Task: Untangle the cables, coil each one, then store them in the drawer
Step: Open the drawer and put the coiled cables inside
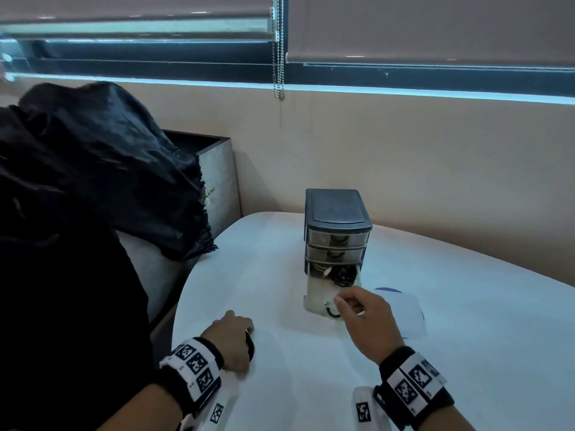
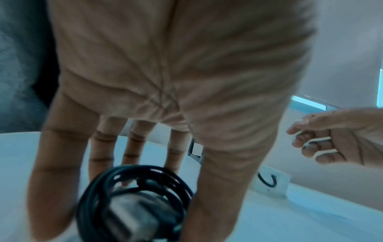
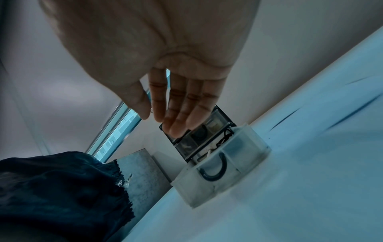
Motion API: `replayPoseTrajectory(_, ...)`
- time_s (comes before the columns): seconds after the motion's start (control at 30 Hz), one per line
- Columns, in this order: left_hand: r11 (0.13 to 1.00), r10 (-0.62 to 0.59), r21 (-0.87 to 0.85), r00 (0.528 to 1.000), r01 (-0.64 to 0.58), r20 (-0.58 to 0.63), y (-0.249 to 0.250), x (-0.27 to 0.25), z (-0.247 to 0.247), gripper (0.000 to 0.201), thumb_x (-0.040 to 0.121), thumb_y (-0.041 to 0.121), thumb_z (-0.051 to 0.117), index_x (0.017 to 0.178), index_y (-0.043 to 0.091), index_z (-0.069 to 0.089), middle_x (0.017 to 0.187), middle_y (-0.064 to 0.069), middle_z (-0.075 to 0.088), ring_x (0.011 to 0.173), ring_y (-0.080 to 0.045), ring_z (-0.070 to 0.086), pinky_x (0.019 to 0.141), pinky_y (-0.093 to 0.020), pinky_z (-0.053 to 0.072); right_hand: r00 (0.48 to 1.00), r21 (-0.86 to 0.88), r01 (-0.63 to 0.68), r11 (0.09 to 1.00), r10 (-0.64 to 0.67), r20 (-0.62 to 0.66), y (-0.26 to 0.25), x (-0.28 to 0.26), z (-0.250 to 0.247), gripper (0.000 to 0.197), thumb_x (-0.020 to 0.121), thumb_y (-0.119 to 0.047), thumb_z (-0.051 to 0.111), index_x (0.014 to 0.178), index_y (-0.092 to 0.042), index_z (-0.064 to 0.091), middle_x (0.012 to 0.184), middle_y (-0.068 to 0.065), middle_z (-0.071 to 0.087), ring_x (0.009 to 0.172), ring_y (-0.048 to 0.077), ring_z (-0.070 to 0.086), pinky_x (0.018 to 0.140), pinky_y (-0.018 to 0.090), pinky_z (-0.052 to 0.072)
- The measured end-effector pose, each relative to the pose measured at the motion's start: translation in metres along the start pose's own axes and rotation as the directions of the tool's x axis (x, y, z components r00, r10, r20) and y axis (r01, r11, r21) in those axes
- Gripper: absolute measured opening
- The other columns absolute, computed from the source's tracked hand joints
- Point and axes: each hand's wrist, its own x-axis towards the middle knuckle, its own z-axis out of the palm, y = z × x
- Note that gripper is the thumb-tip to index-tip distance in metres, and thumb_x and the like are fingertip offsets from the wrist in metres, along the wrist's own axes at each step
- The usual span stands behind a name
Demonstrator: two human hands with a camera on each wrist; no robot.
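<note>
While left hand at 7 o'clock on worktop has fingers curled round coiled black cable, bottom drawer at 12 sits pulled out, cables already inside. Right hand at 1 o'clock hovers beside it, fingers relaxed, holding nothing. Looks nearly done: stash coil, close drawer.

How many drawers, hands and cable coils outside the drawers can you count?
Drawers: 3 (top drawer, middle drawer, bottom drawer pulled out)
Hands: 2 (left hand, right hand)
Coils outside: 1 (black cable coil under the left hand)
Total: 6
</note>
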Motion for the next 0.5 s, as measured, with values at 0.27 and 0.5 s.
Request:
replayPoseTrajectory(0.27,0.942,0.29,-0.102,0.927,-0.321,-0.24,0.085,0.013,-0.067,0.052,0.076,0.026,0.077,0.125,0.022,0.06,0.122,0.003,0.056,0.108,-0.014,0.055,0.085,-0.025,0.049,1.0,-0.017,-0.026,1.0,0.026,-0.016,0.003,-0.014,-0.018,0.015,0.09,-0.023,0.067,0.076,-0.027,0.066,0.07,-0.013,0.068,0.07,0.002,0.063,0.065,0.017,0.049)
replayPoseTrajectory(0.5,0.939,0.341,0.035,0.913,-0.342,-0.224,0.154,0.064,-0.053,0.041,0.074,0.034,0.075,0.112,0.019,0.068,0.112,-0.002,0.066,0.105,-0.024,0.063,0.081,-0.03,0.053,0.996,-0.029,-0.08,0.996,0.078,-0.043,0.015,-0.022,-0.039,0.015,0.09,-0.024,0.067,0.075,-0.029,0.066,0.073,-0.014,0.069,0.072,0.002,0.063,0.064,0.015,0.049)
